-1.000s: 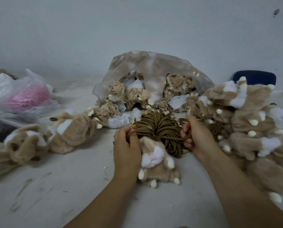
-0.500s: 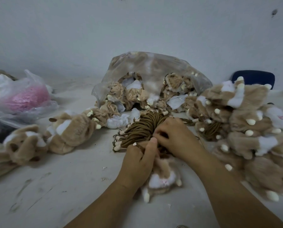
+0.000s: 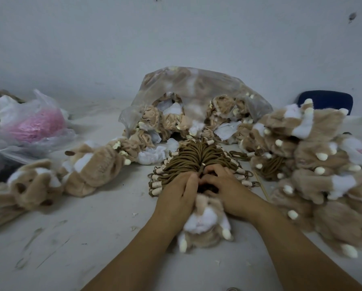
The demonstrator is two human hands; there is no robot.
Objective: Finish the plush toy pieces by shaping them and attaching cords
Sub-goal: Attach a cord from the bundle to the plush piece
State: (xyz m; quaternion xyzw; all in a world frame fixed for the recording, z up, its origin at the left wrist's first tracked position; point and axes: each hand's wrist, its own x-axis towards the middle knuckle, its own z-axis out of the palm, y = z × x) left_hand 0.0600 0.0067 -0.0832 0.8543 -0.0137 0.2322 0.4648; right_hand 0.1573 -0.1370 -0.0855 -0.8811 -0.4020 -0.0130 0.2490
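A tan and white plush toy piece (image 3: 205,225) with cream paw tips lies on the table under both my wrists. My left hand (image 3: 179,193) grips its upper end, fingers curled over the plush. My right hand (image 3: 226,185) curls its fingers into the near edge of the bundle of brown cords (image 3: 196,160), pinching cord right where the plush top meets it. The fingertips of both hands meet there and hide the joint between cord and plush.
A clear bag of unturned plush pieces (image 3: 192,110) stands behind the cords. A heap of plush pieces (image 3: 314,164) fills the right side, more lie at the left (image 3: 87,169). A bag with pink material (image 3: 35,124) sits far left. A thin stick (image 3: 262,186) lies right of the cords.
My right hand came in from the right side of the cord bundle to its near edge, meeting my left hand. The plush piece slid toward me and now lies lower under my wrists.
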